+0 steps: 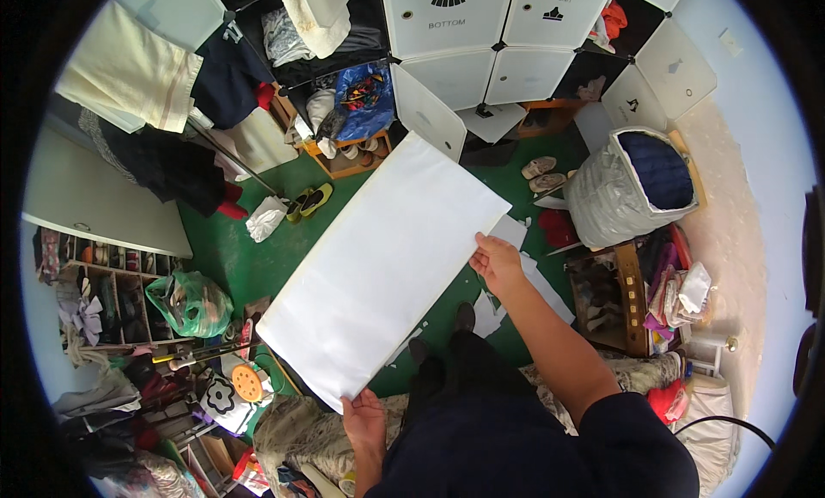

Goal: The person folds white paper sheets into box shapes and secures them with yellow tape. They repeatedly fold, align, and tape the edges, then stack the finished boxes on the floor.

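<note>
A large white rectangular panel [382, 262] with cream-coloured edges stretches slantwise in front of me, from lower left to upper right. At its near lower corner my left hand [365, 419] grips the edge, thumb on top. My right hand [497, 262] is closed on the right-hand edge near the far right corner, its fingers partly hidden. Nothing else is in either hand. White scraps and cut pieces [543, 293] lie on the green floor beneath and right of the panel.
White-doored cube cabinets [447, 17] stand at the back, one door [430, 111] swung out by the panel's far end. A bulging laundry basket [614, 189] is at right. Shoes [309, 202] and a green plastic bag [191, 304] sit on the left. Clutter fills the lower left.
</note>
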`<state>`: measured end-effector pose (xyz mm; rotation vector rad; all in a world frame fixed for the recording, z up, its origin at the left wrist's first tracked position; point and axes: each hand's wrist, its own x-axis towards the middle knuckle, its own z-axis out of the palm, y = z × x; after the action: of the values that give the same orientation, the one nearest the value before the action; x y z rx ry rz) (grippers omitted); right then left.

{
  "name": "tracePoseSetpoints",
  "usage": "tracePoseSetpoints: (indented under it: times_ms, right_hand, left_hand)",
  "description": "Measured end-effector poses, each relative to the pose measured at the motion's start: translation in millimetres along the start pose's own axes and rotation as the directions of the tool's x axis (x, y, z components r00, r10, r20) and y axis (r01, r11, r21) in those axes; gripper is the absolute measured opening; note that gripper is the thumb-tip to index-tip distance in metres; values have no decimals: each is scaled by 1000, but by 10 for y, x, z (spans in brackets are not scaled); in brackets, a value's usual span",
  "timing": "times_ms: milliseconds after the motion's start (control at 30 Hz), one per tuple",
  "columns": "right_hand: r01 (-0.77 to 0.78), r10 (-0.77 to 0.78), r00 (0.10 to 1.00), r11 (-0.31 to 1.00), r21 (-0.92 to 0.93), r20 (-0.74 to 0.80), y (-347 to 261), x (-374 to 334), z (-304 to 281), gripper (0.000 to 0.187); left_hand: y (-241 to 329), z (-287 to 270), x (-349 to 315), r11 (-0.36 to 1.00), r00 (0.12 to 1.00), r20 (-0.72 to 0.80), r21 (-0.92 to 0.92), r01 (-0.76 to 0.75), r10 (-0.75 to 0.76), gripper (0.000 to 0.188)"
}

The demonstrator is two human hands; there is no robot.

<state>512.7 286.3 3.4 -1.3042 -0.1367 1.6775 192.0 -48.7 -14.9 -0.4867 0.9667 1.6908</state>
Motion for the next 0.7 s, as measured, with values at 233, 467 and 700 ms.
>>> tracePoseSetpoints:
  times_ms: [233, 467, 700]
  right_hand:
    - [64, -66, 995, 997, 32, 69, -203, 65, 20, 14]
    - [-22, 43, 991, 987, -157, 127, -260, 53, -243, 18]
    - [291, -265, 955, 917, -271, 130, -647, 153, -513, 16]
  left_hand:
    - [241, 382, 157, 985, 983, -97, -66, -162, 155, 40]
    - [569, 360, 540, 968, 962, -111, 41, -248, 251, 37]
    - [565, 320, 632, 951, 943, -120, 52, -305, 310, 34]
